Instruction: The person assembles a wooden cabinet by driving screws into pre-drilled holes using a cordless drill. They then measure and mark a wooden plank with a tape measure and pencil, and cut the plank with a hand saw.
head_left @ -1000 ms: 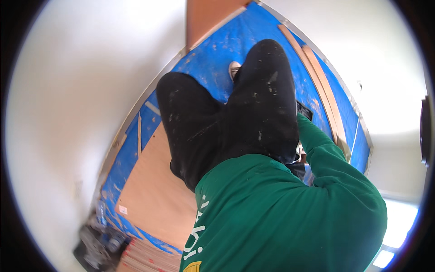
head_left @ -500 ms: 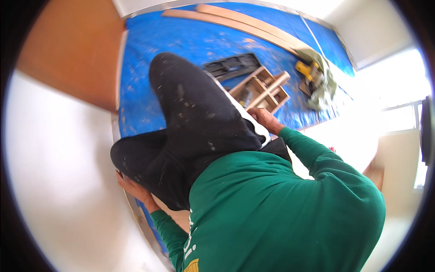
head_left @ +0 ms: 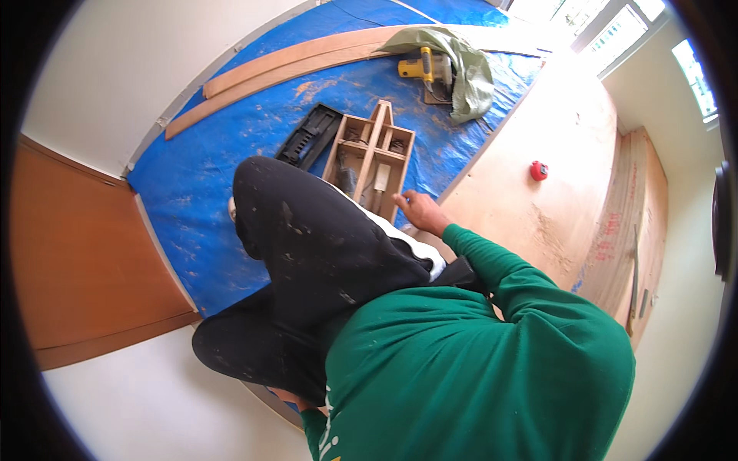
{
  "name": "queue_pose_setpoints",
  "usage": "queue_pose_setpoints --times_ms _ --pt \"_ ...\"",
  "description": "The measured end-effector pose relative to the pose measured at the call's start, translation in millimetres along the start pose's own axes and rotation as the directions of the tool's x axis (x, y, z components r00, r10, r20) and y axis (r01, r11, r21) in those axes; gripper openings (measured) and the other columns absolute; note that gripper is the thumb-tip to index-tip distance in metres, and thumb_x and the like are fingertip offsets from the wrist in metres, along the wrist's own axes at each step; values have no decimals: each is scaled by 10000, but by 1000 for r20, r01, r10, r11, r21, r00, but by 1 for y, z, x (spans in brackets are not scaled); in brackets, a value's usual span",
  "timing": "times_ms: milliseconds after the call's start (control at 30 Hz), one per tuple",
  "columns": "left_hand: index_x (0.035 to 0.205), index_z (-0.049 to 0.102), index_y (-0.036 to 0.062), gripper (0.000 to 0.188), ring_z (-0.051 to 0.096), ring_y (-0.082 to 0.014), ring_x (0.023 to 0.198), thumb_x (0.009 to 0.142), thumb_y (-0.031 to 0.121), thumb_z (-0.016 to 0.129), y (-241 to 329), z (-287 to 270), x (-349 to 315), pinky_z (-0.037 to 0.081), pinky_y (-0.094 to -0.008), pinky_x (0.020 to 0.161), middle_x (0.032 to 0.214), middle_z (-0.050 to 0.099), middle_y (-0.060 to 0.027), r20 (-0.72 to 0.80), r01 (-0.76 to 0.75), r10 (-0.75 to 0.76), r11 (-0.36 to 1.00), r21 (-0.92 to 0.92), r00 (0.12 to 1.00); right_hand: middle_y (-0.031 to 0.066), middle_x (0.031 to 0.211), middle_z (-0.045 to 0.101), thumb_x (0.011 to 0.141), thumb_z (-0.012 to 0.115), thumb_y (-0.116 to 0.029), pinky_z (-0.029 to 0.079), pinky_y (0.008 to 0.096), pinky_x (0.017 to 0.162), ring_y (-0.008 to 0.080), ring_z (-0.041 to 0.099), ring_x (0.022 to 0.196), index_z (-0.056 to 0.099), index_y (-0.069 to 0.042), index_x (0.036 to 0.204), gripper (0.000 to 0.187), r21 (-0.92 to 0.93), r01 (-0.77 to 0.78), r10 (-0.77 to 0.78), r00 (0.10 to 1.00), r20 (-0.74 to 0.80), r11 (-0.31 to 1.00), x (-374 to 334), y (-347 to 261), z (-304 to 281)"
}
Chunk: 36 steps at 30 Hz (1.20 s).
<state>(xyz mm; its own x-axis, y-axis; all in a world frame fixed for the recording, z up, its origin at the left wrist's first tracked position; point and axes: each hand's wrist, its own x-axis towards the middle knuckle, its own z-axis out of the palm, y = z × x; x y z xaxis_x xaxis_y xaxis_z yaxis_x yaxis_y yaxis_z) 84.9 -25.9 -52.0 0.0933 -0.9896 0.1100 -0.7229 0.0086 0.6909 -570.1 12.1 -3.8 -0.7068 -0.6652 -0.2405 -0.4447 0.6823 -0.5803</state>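
I am crouched on a blue tarp (head_left: 192, 192) in a green long-sleeved shirt and black trousers with paint specks. My right hand (head_left: 419, 211) reaches forward with its fingers apart and holds nothing; it is at the near corner of a wooden toolbox (head_left: 370, 154) that has a centre handle and tools inside. Only a sliver of my left hand (head_left: 294, 399) shows, low behind my thigh near the floor, and its grip is hidden.
A black plastic case (head_left: 310, 136) lies left of the toolbox. Beyond are long wooden planks (head_left: 300, 63), a yellow power saw (head_left: 421, 67) and a green cloth (head_left: 467, 65). A red tape measure (head_left: 539, 170) sits on plywood flooring (head_left: 530, 223). A brown door (head_left: 77, 253) is at left.
The view has swung round, so the toolbox and saw now lie ahead of me. My right hand stays by the toolbox's near end. My left hand has slipped almost out of sight.
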Motion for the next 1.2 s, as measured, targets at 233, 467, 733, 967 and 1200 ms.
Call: queue_pose_setpoints --times_ms 233,467,733,967,1200 --pt "1706 435 8 631 659 -379 1352 1168 301 587 23 7 4 485 -477 1213 1484 669 -219 -30 149 -152 985 -81 988 350 1211 739 996 757 -668 569 534 1029 438 746 1144 558 175 1361 940 445 -307 208 944 257 841 120 -67 22" --pt "1702 445 15 612 677 -363 1322 1173 292 575 53 -20 23 500 -466 1197 1463 683 -208 -151 308 -387 873 -377 910 175 834 678 1077 652 -123 581 389 454 251 681 573 415 39 1220 321 666 -327 452 892 -17 671 177 -73 112" --pt "1606 557 -38 507 683 -311 1249 1229 299 522 258 -143 107 543 -440 1153 1321 691 -198 -443 50 -119 985 -165 889 185 874 750 1071 710 -259 626 493 670 293 771 735 625 61 1100 333 438 -188 198 980 22 879 319 -14 57" --pt "1391 709 166 356 730 -322 1081 1208 408 522 504 -93 182 553 -517 1003 1181 734 -126 130 -646 866 453 -614 483 160 1280 811 1082 722 -409 607 418 996 311 774 1174 698 -22 1502 572 562 170 -122 985 -123 809 395 -58 -99" --pt "1101 777 61 490 740 -301 965 1219 450 502 607 -21 132 610 -369 845 1067 724 -128 82 246 957 12 -969 277 238 1462 689 1115 707 -257 528 465 1142 362 685 1327 630 -17 1544 498 -35 363 -345 843 -413 931 100 11 -156"
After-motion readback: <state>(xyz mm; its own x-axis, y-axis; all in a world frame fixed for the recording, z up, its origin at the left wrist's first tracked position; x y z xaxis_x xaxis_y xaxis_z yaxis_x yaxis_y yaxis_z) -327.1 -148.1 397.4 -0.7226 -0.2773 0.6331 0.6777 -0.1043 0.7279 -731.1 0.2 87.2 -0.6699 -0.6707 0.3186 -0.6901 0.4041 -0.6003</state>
